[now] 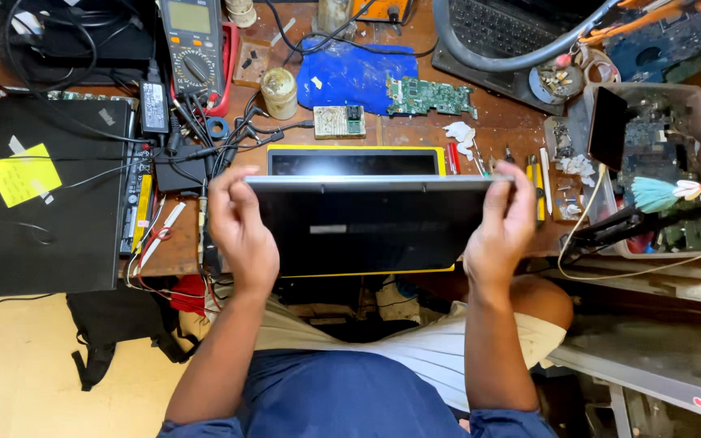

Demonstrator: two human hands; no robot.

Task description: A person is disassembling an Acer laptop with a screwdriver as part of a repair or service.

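Here, two hands hold up a flat black laptop with a silver edge (pixel 367 223).

The left hand (pixel 241 231) grips its left side and the right hand (pixel 503 231) grips its right side, fingers curled over the top edge. Just past the hands, a black slab with a yellow rim (pixel 354 161) lies on the cluttered wooden bench (pixel 496 122). Beyond the left hand stands a grey meter with a dial (pixel 192 45).

Head camera looks straight down, close above a cluttered workbench (pixel 415 134)
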